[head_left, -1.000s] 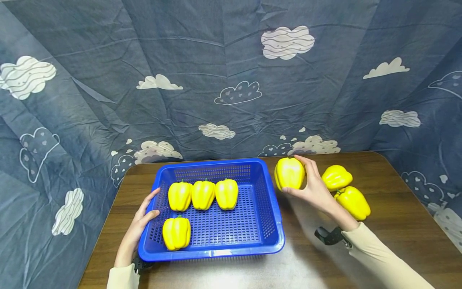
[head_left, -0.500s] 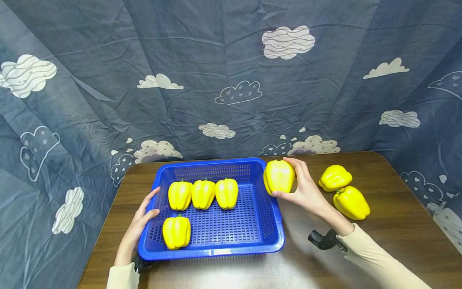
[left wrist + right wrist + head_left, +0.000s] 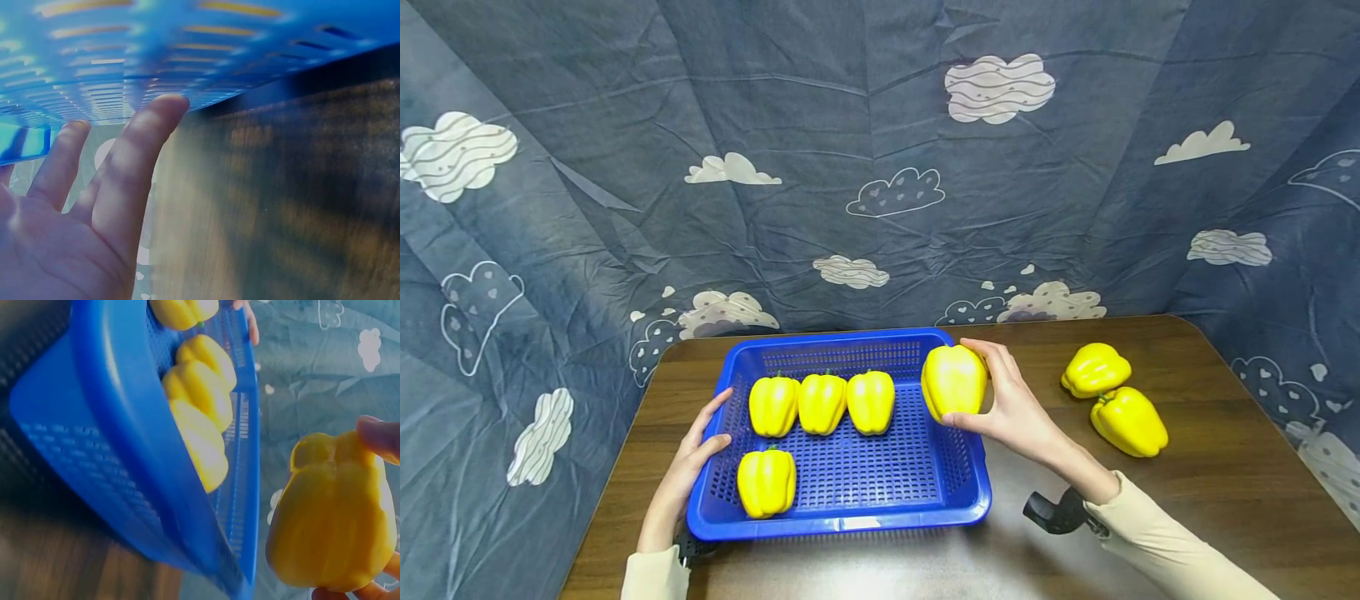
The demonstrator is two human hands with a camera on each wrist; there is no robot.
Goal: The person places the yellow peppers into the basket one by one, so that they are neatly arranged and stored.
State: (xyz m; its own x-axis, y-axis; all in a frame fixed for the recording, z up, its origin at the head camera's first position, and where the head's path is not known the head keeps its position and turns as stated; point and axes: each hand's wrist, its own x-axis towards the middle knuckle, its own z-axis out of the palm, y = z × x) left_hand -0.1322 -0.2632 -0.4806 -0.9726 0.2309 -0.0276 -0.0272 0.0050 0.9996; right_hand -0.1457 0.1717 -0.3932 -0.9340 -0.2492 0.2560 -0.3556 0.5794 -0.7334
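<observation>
In the head view a blue plastic basket (image 3: 850, 525) holds several yellow bell peppers, three side by side in a row, such as the middle pepper (image 3: 822, 405), and a front-left pepper (image 3: 767, 483). My left hand (image 3: 683, 471) rests at the basket's left side, thumb and a fingertip over the rim; the left wrist view shows straight fingers (image 3: 128, 175) against the slotted outer wall. Over the basket's right end, my right hand (image 3: 1018, 408) grips another yellow bell pepper (image 3: 953, 383) between thumb and fingers. In the right wrist view the held pepper (image 3: 334, 519) appears beside the basket rim.
Two more yellow bell peppers lie on the wooden table (image 3: 1217, 467) to the right, a back pepper (image 3: 1096, 370) and a front pepper (image 3: 1129, 422). A dark blue cloth (image 3: 820, 108) with white clouds hangs behind the table. Black straps with camera mounts sit on both wrists.
My right hand has carried the gripped bell pepper leftward from the table's right side to over the basket's right end. The left hand and the peppers in the basket have stayed put.
</observation>
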